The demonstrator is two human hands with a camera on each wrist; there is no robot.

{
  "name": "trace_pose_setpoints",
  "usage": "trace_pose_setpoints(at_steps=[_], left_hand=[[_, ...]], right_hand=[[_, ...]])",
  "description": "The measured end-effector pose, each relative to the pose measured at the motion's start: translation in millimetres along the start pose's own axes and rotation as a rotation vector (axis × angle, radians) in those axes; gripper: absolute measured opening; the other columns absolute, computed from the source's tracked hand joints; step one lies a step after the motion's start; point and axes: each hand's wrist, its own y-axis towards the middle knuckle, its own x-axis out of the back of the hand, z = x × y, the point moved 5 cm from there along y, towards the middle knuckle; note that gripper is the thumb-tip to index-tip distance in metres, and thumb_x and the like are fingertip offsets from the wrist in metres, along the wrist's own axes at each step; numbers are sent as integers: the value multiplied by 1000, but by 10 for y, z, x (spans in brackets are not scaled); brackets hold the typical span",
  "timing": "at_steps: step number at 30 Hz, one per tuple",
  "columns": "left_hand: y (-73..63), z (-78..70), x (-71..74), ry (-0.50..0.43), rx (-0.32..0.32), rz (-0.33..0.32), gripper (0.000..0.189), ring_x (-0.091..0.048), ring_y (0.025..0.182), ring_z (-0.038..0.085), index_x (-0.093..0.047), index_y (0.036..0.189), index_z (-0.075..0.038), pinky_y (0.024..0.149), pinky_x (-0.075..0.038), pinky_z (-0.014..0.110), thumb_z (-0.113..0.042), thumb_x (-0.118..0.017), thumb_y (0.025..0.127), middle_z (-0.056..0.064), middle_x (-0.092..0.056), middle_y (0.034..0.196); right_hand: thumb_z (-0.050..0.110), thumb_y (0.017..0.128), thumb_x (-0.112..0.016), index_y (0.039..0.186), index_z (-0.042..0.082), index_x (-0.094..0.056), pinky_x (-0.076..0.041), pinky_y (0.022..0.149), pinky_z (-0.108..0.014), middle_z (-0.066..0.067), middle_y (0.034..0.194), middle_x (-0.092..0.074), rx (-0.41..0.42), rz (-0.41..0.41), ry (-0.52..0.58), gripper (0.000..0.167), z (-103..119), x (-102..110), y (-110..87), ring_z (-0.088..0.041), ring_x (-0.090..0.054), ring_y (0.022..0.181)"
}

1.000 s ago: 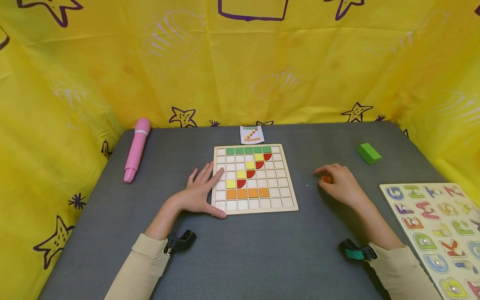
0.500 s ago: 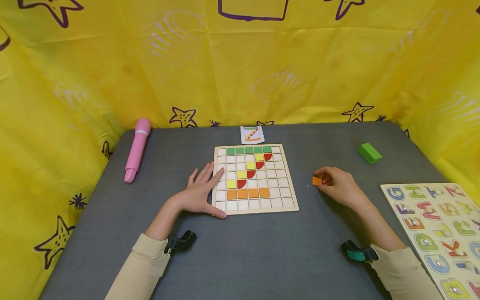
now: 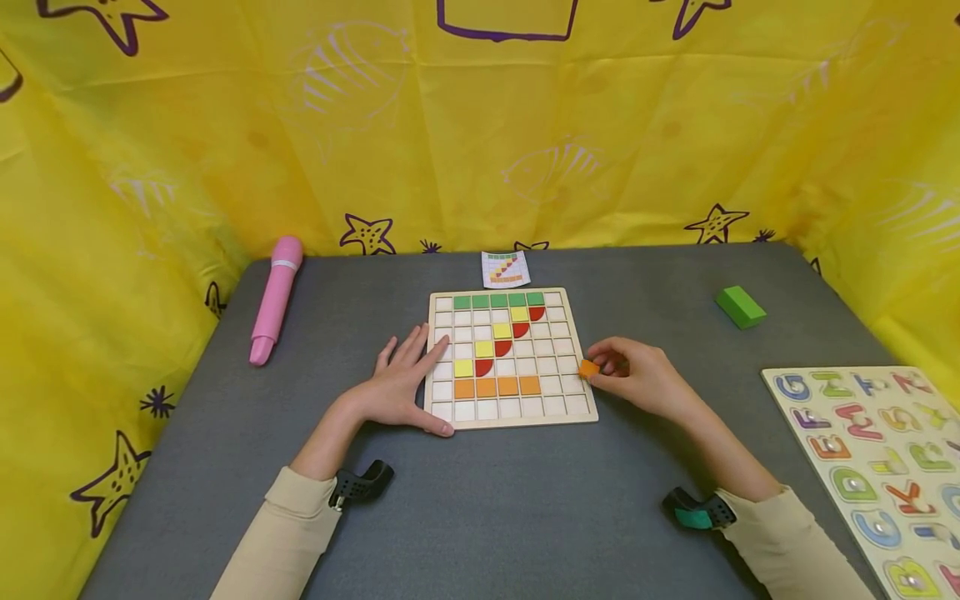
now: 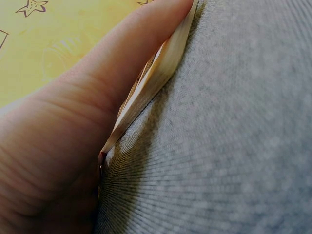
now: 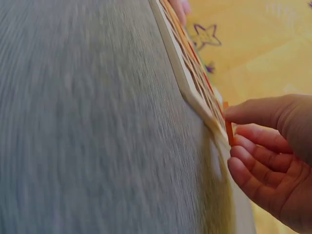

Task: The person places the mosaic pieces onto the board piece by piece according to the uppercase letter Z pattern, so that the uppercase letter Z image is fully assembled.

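A wooden grid board [image 3: 564, 403] lies mid-table, with green squares along the top, a diagonal of yellow squares and red quarter-circles, and several orange squares in a lower row. My left hand [image 3: 397, 387] rests spread on the board's left edge, its thumb at the near left corner; the left wrist view shows the thumb [image 4: 122, 48] along the rim. Between thumb and fingers my right hand [image 3: 637, 375] pinches an orange square tile [image 3: 588, 369] at the board's right edge. In the right wrist view the tile [image 5: 228, 127] appears edge-on.
A small printed card [image 3: 505, 269] with a matching pattern lies behind the board. To the left is a pink toy microphone [image 3: 275, 300]. A green block [image 3: 741, 307] sits at the back right, and a wooden alphabet puzzle [image 3: 862, 454] at the right edge.
My right hand has turned the orange tile outward at its fingertips and carried it left to the board's right edge. The left hand has stayed in place.
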Motion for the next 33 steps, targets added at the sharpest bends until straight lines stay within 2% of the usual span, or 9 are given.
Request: trace_pose_setpoints(at_steps=[8, 16, 26, 33], left_hand=[[14, 2, -6, 7, 2, 0, 126, 11, 147, 32, -9, 158, -12, 110, 8, 58, -65, -79, 67, 18, 11, 161], [18, 1, -8, 2, 5, -1, 127, 11, 147, 32, -9, 158, -12, 110, 8, 58, -65, -79, 67, 18, 11, 161], [-2, 13, -2, 2, 4, -3, 127, 11, 147, 33, -9, 158, -12, 110, 8, 58, -65, -79, 67, 19, 10, 161], [2, 12, -18, -5, 0, 2, 127, 12, 147, 32, -8, 158, -12, 110, 9, 58, -65, -79, 68, 19, 11, 161]], right_hand=[[13, 81, -81, 106, 7, -69, -48, 68, -29, 1, 83, -61, 89, 96, 51, 29, 212, -194, 96, -15, -56, 76], [10, 81, -80, 103, 9, -69, -46, 68, -31, 2, 83, -60, 149, 134, 31, 24, 304, -300, 118, -16, -54, 76], [10, 81, -79, 103, 12, -70, -43, 68, -28, 1, 86, -60, 158, 133, 46, 24, 325, -341, 113, -16, -52, 78], [10, 84, -76, 102, 10, -70, -47, 70, -32, 3, 86, -61, 141, 103, 77, 19, 287, -331, 89, -17, -55, 79]])
